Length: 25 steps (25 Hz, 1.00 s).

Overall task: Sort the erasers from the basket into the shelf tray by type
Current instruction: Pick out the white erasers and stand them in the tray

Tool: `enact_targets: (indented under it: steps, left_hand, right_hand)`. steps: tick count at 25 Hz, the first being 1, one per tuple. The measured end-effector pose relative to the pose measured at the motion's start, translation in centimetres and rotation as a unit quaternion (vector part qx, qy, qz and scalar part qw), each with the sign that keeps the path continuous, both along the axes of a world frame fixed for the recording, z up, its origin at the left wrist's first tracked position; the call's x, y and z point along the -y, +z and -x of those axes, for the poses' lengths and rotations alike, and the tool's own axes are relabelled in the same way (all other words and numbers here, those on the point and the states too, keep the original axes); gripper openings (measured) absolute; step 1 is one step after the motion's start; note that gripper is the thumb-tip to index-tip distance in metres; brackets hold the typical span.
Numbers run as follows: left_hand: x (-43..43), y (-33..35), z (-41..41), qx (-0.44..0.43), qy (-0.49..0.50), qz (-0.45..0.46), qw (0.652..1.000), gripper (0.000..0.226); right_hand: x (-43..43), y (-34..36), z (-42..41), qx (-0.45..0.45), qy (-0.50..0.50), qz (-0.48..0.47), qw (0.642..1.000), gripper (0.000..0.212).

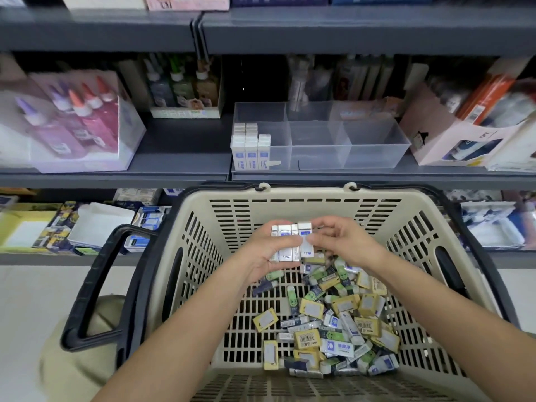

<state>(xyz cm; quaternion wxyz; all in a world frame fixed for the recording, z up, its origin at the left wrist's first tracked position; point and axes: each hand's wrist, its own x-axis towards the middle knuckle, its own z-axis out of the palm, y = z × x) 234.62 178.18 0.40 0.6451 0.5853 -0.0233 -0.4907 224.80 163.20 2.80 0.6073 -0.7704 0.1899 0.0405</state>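
Observation:
Over the beige slotted basket (203,256), my left hand (269,256) grips a row of several white-and-blue erasers (285,242) side by side. My right hand (342,242) pinches the rightmost white eraser (305,239) of that row with thumb and fingers. A loose heap of yellow, green and white erasers (333,323) lies in the basket's right half. The clear shelf tray (377,149) stands on the shelf above; its left compartment holds upright white-and-blue erasers (251,146), and the middle and right compartments show nothing inside.
A box of glue bottles (75,120) sits left of the tray, and a pink carton (452,140) stands at its right. The black basket handle (92,285) hangs down at the left. Stationery packs fill the lower shelf (87,224).

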Motion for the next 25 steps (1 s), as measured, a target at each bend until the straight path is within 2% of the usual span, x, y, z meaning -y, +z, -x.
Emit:
enact_targets:
  steps: [2,7,13,16,21,25]
  left_hand:
    - [0.1,1.2,-0.7,0.025,0.004,0.009,1.000,0.037]
    - [0.1,4.5,-3.0,0.111,0.019,0.020,0.993,0.034]
    - [-1.0,6.3,-4.7,0.117,0.018,0.070,0.990,0.036]
    - [-0.8,7.0,-5.4,0.126,0.028,0.077,0.989,0.039]
    - [-0.2,8.3,-7.3,0.169,0.042,0.091,0.980,0.034]
    - [-0.7,8.8,-9.2,0.192,0.090,0.100,0.972,0.030]
  right_hand:
    - [-0.1,1.4,-0.8,0.039,-0.005,0.022,0.999,0.016]
    - [-0.2,5.5,-3.6,0.081,0.037,0.080,0.993,0.033]
    - [0.0,8.1,-6.3,0.105,-0.012,-0.004,0.994,0.019]
    - [0.1,8.5,-7.1,0.124,-0.026,-0.029,0.991,0.020]
    - [0.8,9.3,-9.6,0.152,-0.029,0.072,0.985,0.015]
    - [2.6,10.3,-13.0,0.143,-0.076,0.171,0.972,0.011]
